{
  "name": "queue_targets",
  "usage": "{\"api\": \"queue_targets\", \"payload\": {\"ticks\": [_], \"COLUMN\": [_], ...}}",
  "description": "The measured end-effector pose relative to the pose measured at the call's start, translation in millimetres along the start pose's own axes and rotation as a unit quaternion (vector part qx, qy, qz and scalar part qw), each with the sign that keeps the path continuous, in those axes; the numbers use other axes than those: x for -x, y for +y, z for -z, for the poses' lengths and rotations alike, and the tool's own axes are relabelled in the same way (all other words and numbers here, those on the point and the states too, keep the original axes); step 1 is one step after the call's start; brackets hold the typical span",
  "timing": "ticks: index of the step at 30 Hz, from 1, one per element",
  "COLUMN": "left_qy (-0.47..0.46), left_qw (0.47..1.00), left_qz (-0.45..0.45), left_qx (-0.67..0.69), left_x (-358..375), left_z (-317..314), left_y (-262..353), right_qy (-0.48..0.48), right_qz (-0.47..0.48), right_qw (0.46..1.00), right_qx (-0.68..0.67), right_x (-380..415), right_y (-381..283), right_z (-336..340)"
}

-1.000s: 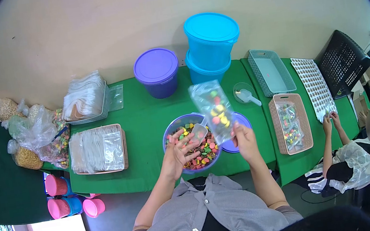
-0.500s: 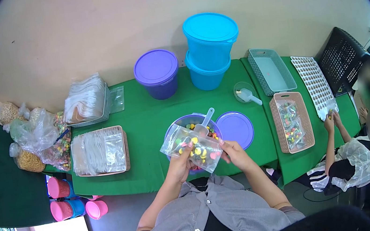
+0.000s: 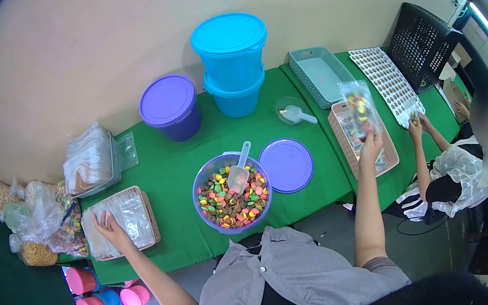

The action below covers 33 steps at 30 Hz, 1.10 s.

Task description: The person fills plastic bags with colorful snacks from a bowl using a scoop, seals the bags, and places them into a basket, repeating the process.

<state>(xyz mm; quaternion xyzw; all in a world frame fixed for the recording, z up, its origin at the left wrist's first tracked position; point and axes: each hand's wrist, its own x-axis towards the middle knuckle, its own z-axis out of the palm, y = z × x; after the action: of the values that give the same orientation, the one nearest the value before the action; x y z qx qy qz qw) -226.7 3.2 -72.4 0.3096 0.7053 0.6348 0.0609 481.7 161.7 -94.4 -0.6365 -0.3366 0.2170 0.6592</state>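
My right hand grips the lower end of a clear plastic bag of colourful candies, held over the pink basket in which similar filled bags lie. Out to the left, my left hand reaches over a basket of flat clear bags, its fingers apart and nothing held. Between my arms stands a purple tub of mixed candies. A white scoop rests in the candies, handle pointing up. The round purple lid lies beside the tub.
Behind are a lidded purple bucket and two stacked blue buckets. A small bowl with a scoop and a grey-green basket stand farther right. A person's hands work near a sticker sheet. Snack bags sit at left.
My hands have parted. The right carried the filled bag rightward from above the tub to the pink basket; the left let go of it and swung left to the flat bags.
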Motion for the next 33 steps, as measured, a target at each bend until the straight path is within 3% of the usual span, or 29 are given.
{"api": "queue_targets", "payload": {"ticks": [1,2,3,4,5,6,7,8,11,14,17,19,20,21,22,24,27,29,30,31,33], "left_qy": [-0.002,-0.012,-0.021,-0.022,-0.070,-0.116,-0.116,-0.092,-0.049,-0.029,-0.029,0.025,0.031,0.008,-0.011,-0.075,-0.248,-0.328,-0.357,-0.355,-0.312], "left_qw": [1.000,0.992,0.969,0.970,0.924,0.858,0.858,0.863,0.869,0.867,0.915,0.959,0.958,0.984,0.996,0.984,0.944,0.903,0.884,0.885,0.893], "left_qz": [-0.003,0.007,0.016,0.014,-0.019,-0.051,-0.051,-0.026,0.004,0.014,0.015,-0.087,-0.083,-0.083,-0.083,0.054,0.063,0.104,0.137,0.136,0.165], "left_qx": [0.000,-0.123,-0.244,-0.244,-0.375,-0.498,-0.497,-0.497,-0.493,-0.497,-0.402,-0.270,-0.274,-0.159,-0.043,0.155,0.209,0.257,0.270,0.271,0.278], "left_x": [-3,-3,1,11,25,35,42,47,49,43,33,35,38,42,49,77,118,144,158,163,168], "left_z": [10,18,24,26,25,20,13,8,5,6,8,1,-6,-18,-28,-51,-80,-98,-98,-102,-103], "left_y": [-32,-65,-83,-87,-92,-91,-83,-76,-64,-54,-36,1,27,59,90,142,158,165,168,170,170], "right_qy": [0.038,0.040,0.109,0.177,0.179,0.271,0.352,0.314,0.260,0.234,0.197,0.171,0.121,0.066,0.016,-0.149,-0.402,-0.463,-0.539,-0.605,-0.636], "right_qz": [0.002,0.000,-0.029,-0.056,-0.056,-0.050,-0.042,-0.044,0.028,0.078,0.113,0.143,0.164,0.185,0.148,0.137,0.095,0.109,0.012,-0.081,-0.035], "right_qw": [0.998,0.998,0.989,0.971,0.971,0.913,0.824,0.872,0.882,0.917,0.931,0.931,0.946,0.957,0.975,0.976,0.909,0.875,0.839,0.788,0.771], "right_qx": [0.043,0.042,0.097,0.151,0.151,0.301,0.441,0.372,0.391,0.313,0.287,0.290,0.253,0.215,0.163,0.074,-0.063,-0.086,-0.082,-0.079,-0.031], "right_x": [-17,-11,-5,0,8,18,27,35,51,60,75,88,96,107,127,158,226,245,253,255,254], "right_y": [34,38,41,43,46,49,49,47,40,20,-5,-22,-29,-41,-72,-87,-137,-143,-136,-131,-130], "right_z": [16,18,19,19,19,16,12,13,-3,-24,-42,-55,-62,-71,-84,-100,-120,-122,-116,-116,-116]}}
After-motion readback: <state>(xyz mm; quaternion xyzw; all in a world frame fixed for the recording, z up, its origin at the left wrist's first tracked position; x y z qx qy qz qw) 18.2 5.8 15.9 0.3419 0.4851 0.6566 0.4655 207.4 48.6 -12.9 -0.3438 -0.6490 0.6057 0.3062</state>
